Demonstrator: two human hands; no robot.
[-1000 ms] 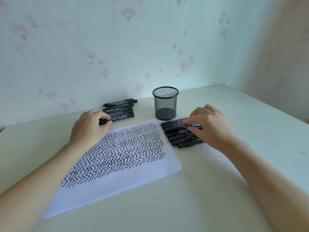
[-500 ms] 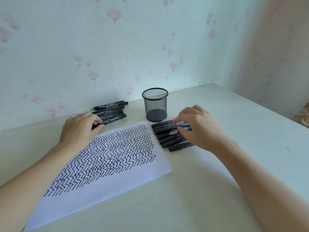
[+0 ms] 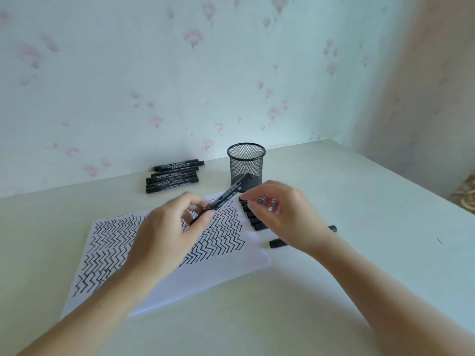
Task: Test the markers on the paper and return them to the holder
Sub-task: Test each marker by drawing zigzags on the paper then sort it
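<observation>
A pale table carries a sheet of paper covered in black zigzag lines. Above it the left hand pinches a black marker near its lower end, the barrel slanting up toward the mesh pen holder, which looks empty. The right hand, fingers loosely curled, holds nothing, over a row of markers. Another marker group lies left of the holder.

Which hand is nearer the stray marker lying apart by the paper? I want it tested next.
Right. The right hand and wrist hover directly over that stray marker; the left hand is across the paper, holding another marker.
</observation>
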